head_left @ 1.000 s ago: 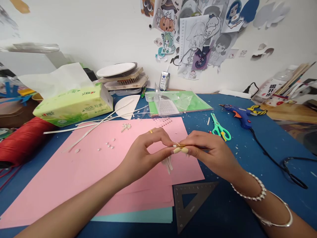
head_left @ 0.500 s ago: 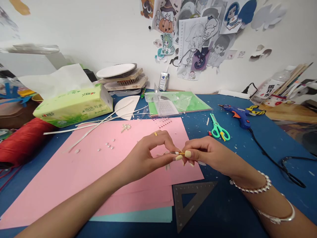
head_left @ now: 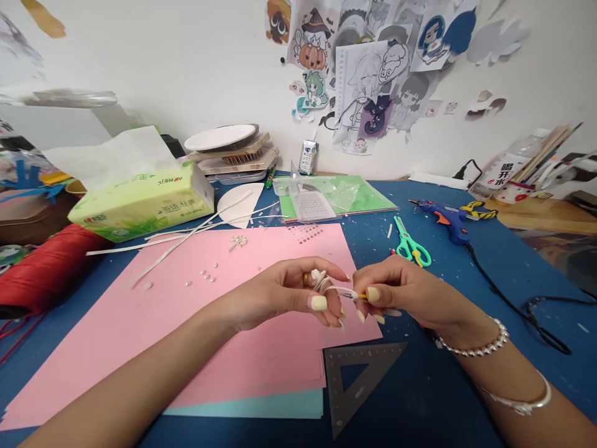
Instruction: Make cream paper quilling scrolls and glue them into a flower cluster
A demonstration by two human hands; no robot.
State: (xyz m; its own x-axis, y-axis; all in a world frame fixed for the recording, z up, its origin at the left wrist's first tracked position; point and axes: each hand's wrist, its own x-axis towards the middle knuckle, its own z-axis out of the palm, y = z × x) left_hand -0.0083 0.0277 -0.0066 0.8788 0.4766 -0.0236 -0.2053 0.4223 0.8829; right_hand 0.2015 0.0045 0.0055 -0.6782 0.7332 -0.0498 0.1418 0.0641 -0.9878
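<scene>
Over the lower right part of a large pink paper sheet (head_left: 196, 323), my two hands meet. My left hand (head_left: 289, 295) has its fingers curled around a coiled white paper strip (head_left: 321, 281). My right hand (head_left: 401, 292) pinches a thin yellow tool (head_left: 361, 296) whose tip points into that strip. Several small white paper pieces (head_left: 208, 275) and a tiny white paper flower (head_left: 237, 241) lie farther up on the pink sheet.
A dark set square (head_left: 357, 382) lies just below my hands. Green scissors (head_left: 410, 242), a blue glue gun (head_left: 443, 216) with its black cord, a green tissue pack (head_left: 144, 202), red yarn (head_left: 41, 267), long white strips (head_left: 186, 233) and a green folder (head_left: 354, 196) surround the sheet.
Both hands have dropped slightly lower toward the sheet. My left hand turned so its thumb faces me and the white strip now shows coiled around its fingers.
</scene>
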